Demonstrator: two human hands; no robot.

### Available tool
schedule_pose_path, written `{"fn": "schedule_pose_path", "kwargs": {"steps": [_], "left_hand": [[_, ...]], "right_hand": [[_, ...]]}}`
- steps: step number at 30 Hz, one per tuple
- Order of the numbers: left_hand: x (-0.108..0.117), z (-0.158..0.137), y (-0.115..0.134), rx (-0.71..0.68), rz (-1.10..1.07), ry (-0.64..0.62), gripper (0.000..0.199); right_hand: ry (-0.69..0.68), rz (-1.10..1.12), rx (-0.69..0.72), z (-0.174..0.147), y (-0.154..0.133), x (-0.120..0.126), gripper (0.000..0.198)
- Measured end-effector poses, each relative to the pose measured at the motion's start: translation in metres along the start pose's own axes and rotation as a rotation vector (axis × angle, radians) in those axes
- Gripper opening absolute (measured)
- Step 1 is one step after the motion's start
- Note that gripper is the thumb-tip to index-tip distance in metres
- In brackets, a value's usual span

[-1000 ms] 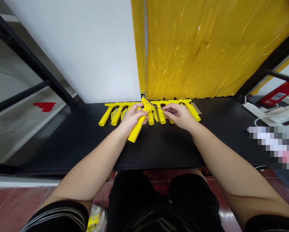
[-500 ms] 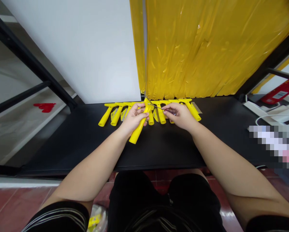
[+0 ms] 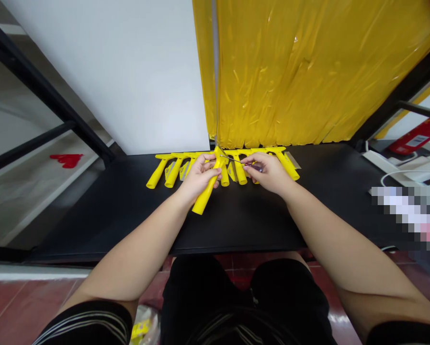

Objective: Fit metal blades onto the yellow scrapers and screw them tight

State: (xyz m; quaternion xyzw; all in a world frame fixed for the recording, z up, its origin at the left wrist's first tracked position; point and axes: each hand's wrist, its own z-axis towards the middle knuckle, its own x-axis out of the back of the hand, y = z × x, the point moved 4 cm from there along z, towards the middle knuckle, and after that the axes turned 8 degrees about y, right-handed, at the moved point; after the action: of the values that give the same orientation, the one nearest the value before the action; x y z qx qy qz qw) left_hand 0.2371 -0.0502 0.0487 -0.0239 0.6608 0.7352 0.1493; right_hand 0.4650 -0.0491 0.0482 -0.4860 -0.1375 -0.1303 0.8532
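Note:
My left hand [image 3: 201,177] is closed around the upper handle of a yellow scraper [image 3: 204,195], which slants with its round handle end towards me. Pinched in my right hand [image 3: 267,173] is a screwdriver [image 3: 232,158] with a thin metal shaft and a dark handle mostly hidden by the fingers. Its tip meets the scraper near the head, above my left fingers. Behind both hands, several more yellow scrapers [image 3: 159,173] lie in a row, some showing grey metal blades. My hands cover part of this row.
The black table top [image 3: 129,211] ends in front of my legs. A white panel [image 3: 136,72] and yellow plastic sheeting [image 3: 290,72] rise at the back. White items and a cable [image 3: 398,172] lie at the right. Black frame bars [image 3: 57,103] flank both sides.

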Motion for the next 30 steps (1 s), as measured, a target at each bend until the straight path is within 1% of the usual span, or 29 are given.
{"fn": "schedule_pose_path", "kwargs": {"steps": [3, 7, 10, 13, 17, 21, 23, 27, 30], "left_hand": [[0.0, 0.0, -0.001, -0.053, 0.059, 0.003, 0.046], [0.003, 0.001, -0.001, -0.212, 0.207, 0.039, 0.04], [0.006, 0.001, -0.001, -0.265, 0.287, 0.062, 0.035], [0.008, 0.0, 0.0, -0.277, 0.311, 0.07, 0.031], [0.009, -0.001, 0.002, -0.254, 0.312, 0.083, 0.034], [0.008, -0.002, 0.001, -0.251, 0.306, 0.087, 0.035], [0.007, -0.002, 0.001, -0.257, 0.311, 0.076, 0.034], [0.007, -0.001, 0.003, -0.273, 0.294, 0.086, 0.034], [0.008, -0.001, 0.003, -0.277, 0.296, 0.088, 0.036]], "right_hand": [[0.018, 0.007, 0.006, 0.0, -0.003, 0.002, 0.021], [0.038, 0.019, -0.002, 0.0, -0.006, 0.005, 0.021], [0.043, 0.075, -0.079, 0.001, -0.001, 0.004, 0.025], [0.061, 0.146, -0.167, 0.002, 0.002, 0.003, 0.032], [0.085, 0.208, -0.179, 0.003, -0.001, 0.003, 0.036], [0.07, 0.245, -0.245, 0.003, 0.0, 0.001, 0.036], [0.045, 0.277, -0.245, 0.003, 0.002, -0.002, 0.033], [-0.026, 0.321, -0.189, 0.003, 0.007, -0.007, 0.033], [-0.021, 0.293, -0.221, 0.003, 0.012, -0.007, 0.034]]}}
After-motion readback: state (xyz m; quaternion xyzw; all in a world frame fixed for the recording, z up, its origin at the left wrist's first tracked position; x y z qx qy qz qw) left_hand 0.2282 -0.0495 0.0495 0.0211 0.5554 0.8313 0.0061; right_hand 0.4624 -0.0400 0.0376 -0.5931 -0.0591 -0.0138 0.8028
